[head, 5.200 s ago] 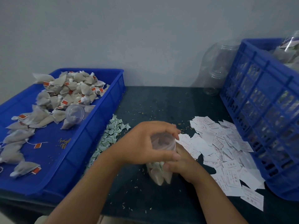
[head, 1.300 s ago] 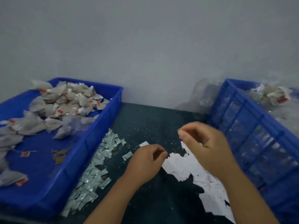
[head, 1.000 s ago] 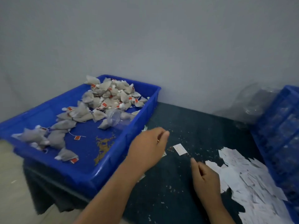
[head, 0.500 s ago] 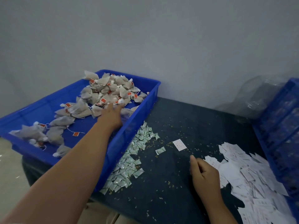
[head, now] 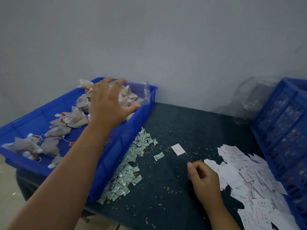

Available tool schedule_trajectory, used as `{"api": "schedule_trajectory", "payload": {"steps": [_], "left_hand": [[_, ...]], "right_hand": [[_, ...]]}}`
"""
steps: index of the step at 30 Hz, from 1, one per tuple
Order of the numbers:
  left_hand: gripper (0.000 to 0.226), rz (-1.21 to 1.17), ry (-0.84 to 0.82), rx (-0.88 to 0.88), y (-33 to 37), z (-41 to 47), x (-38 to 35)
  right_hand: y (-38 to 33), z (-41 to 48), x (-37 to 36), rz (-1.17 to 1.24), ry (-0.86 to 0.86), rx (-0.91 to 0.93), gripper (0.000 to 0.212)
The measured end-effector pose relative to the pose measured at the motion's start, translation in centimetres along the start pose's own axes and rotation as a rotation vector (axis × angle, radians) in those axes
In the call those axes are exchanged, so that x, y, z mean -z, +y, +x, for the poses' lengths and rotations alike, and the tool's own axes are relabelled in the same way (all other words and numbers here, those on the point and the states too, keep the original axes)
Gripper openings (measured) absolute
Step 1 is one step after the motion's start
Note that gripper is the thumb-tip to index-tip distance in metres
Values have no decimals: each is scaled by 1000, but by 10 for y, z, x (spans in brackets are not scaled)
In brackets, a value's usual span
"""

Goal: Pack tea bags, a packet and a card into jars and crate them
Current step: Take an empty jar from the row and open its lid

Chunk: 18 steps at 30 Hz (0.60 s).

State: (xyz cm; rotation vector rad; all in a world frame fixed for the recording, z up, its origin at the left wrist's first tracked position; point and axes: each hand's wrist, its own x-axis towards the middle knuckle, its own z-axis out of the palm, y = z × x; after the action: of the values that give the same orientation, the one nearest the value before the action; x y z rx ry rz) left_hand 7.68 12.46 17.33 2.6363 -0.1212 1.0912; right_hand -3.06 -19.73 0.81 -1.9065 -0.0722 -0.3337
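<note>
Gripping the clear jar (head: 141,94), left hand (head: 108,105) has raised it off the tray (head: 114,156); right hand (head: 204,178) rests loosely curled.

Your left arm stretches forward, left hand (head: 108,105) gripping a clear jar (head: 143,95) with spread fingers (head: 116,82). Your right hand (head: 205,179) sits low, fingers loosely curled, empty.

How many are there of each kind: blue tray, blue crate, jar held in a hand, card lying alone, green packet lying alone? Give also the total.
Blue tray: 1
Blue crate: 1
Clear jar, held in the left hand: 1
Lone card: 1
Lone green packet: 1
Total: 5
</note>
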Motion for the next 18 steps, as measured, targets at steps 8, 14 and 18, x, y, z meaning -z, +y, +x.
{"api": "schedule_trajectory", "payload": {"steps": [8, 14, 18], "left_hand": [[89, -35, -546, -737, 108, -73, -14], [89, -450, -611, -490, 118, -89, -18], [58, -520, -627, -367, 116, -81, -18]], "right_hand": [[-12, 5, 16, 798, -375, -395, 123], [-6, 4, 26, 791, -362, -400, 87], [-14, 5, 31, 813, -590, -404, 118]]}}
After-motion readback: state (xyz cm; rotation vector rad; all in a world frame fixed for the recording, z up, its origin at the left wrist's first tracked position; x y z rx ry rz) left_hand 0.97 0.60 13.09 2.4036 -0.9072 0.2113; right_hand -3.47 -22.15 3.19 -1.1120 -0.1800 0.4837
